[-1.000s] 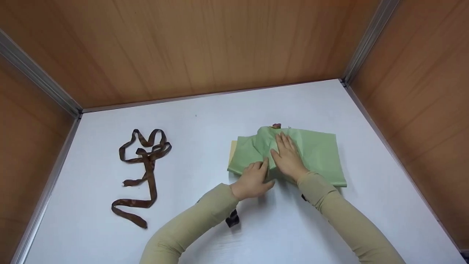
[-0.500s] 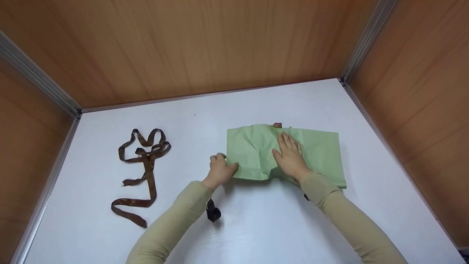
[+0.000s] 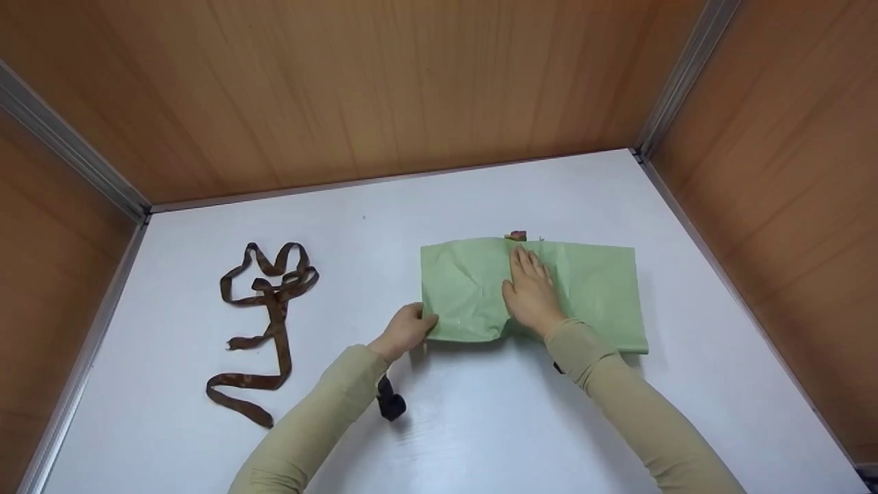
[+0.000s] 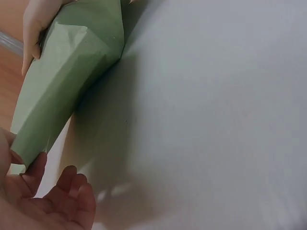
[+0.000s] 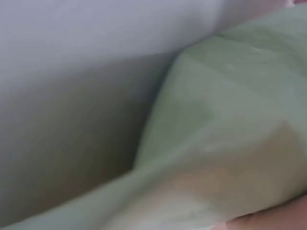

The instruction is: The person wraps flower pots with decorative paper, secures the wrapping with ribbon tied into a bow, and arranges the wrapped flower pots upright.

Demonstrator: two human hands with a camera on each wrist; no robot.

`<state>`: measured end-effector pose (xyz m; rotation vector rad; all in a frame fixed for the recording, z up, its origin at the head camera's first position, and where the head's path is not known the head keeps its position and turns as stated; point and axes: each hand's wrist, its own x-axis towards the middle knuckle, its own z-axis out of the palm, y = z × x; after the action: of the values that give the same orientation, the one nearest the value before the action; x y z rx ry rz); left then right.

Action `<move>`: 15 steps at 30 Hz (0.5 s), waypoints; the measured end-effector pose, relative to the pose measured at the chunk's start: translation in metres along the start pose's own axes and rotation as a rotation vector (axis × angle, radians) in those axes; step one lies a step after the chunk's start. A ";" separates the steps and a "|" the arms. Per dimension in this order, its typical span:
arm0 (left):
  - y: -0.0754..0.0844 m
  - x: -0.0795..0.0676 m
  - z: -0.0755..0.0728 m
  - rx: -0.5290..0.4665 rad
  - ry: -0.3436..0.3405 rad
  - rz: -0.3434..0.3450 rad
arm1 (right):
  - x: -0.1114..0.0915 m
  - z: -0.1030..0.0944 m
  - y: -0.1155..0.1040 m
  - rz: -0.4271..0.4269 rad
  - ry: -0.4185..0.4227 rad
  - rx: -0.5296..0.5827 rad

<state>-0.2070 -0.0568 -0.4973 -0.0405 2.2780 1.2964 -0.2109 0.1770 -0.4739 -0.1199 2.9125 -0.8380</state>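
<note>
A sheet of green wrapping paper point(image 3: 597, 288) lies folded over something on the table, creased and raised near its middle. Just past its far edge shows a small reddish, flower-like piece point(image 3: 516, 235); whatever else it covers is hidden. My left hand point(image 3: 403, 331) pinches the paper's near left corner, and in the left wrist view the thumb and a finger of the left hand point(image 4: 45, 201) grip the rolled edge while other fingers curl loosely. With fingers straight, my right hand point(image 3: 534, 291) presses on the middle of the paper. The right wrist view is blurred, mostly paper point(image 5: 230, 110).
A tangled brown ribbon point(image 3: 278, 322) lies on the left of the white table point(image 3: 343, 274). Wooden panels point(image 3: 411, 89) wall the back and both sides. A black wrist-worn piece point(image 3: 391, 401) hangs below my left wrist.
My left hand has moved left from the paper's middle to its left corner, drawing the left part out flatter and covering the yellowish edge. My right hand stays pressed on the paper, shifting only slightly.
</note>
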 end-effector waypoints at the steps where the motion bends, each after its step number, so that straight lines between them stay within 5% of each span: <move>1: -0.001 0.000 -0.001 0.003 -0.003 0.002 | 0.000 0.001 0.001 0.002 0.002 -0.013; 15: -0.003 0.011 -0.005 -0.202 -0.063 -0.054 | -0.002 0.003 0.001 -0.028 0.043 -0.066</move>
<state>-0.2180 -0.0599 -0.5027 -0.1288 2.0722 1.4726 -0.2089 0.1764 -0.4763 -0.1499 2.9865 -0.7585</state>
